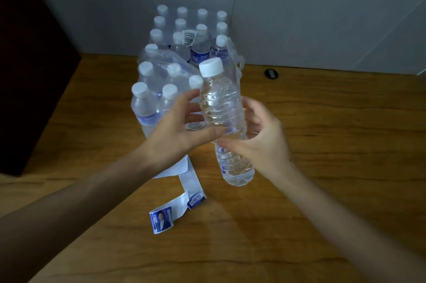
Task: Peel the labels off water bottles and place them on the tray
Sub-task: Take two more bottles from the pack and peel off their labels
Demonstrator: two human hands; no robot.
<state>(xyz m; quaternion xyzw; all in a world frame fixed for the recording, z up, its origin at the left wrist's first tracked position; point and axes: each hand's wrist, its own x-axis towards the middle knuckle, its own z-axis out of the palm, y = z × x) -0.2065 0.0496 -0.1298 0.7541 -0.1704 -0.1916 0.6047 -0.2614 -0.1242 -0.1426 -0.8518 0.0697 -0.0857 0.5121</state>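
1. Over the wooden table (pixel 322 190), left of centre: left hand (pixel 177 130) gripping the clear bottle (pixel 224 121), thumb and fingers curling round it.
2. Lying flat beneath: peeled labels (pixel 182 202).
3. Closing round the bottle's lower half: right hand (pixel 260 142), fingers bending.
4. Standing behind: shrink-wrapped pack of bottles (pixel 179 52).

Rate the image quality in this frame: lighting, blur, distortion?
Head view: dim and bluish, upper left corner near black; wide-angle bending shows in the wall seams; left hand and right hand are slightly motion-soft around the held bottle; peeled labels stay legible.
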